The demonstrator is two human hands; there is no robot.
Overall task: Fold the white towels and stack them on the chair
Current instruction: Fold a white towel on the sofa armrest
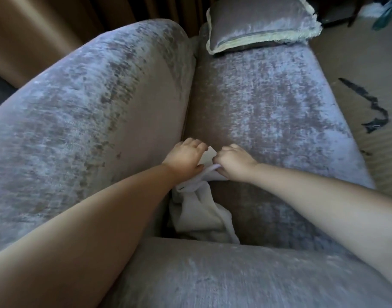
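two hands grip one white towel [199, 210] on the chair [268, 103] seat, close to the backrest [79, 112]. the left hand [185, 157] curls its fingers on the towel's upper edge, and the right hand [233, 163] pinches the same edge just beside it. the rest of the towel lies crumpled toward the near armrest [224, 274]. a cushion [259, 23] lies at the seat's far end

The white towel [201, 210] is partly hidden under the left hand [185, 155] and the right hand [231, 162], whose fingers [200, 146] curl their tips out of sight. The top edge cuts off the cushion [259, 23]. A teal thing [385, 14] in the far corner is too blurred to name.
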